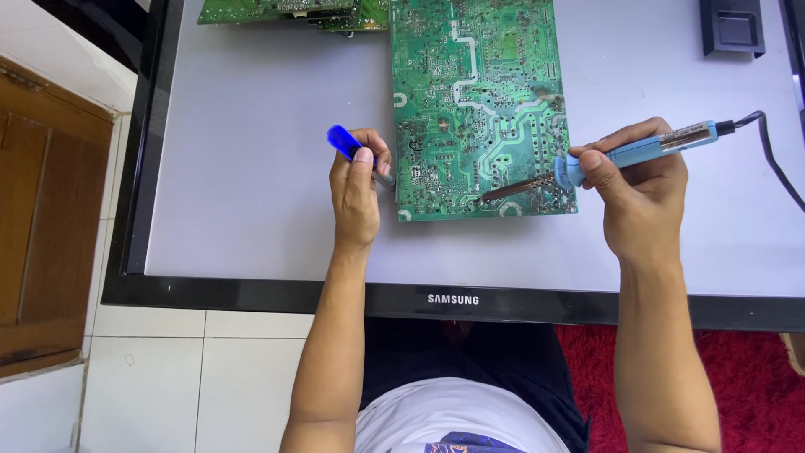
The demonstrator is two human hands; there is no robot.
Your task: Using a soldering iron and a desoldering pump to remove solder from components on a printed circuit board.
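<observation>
A green circuit board (474,109) lies solder side up on a flat grey panel (251,168). My right hand (637,189) grips a blue-handled soldering iron (646,147); its metal tip rests on the board's lower edge near the middle. My left hand (359,189) holds a slim tool with a bright blue cap (342,141) beside the board's left edge, with the tool's metal end touching that edge.
The grey panel is a television screen laid flat, its black frame (453,299) nearest me. More green boards (293,12) sit at the top. A black block (732,27) is at top right. The iron's black cord (776,159) trails right. White floor tiles, a wooden door, a red rug.
</observation>
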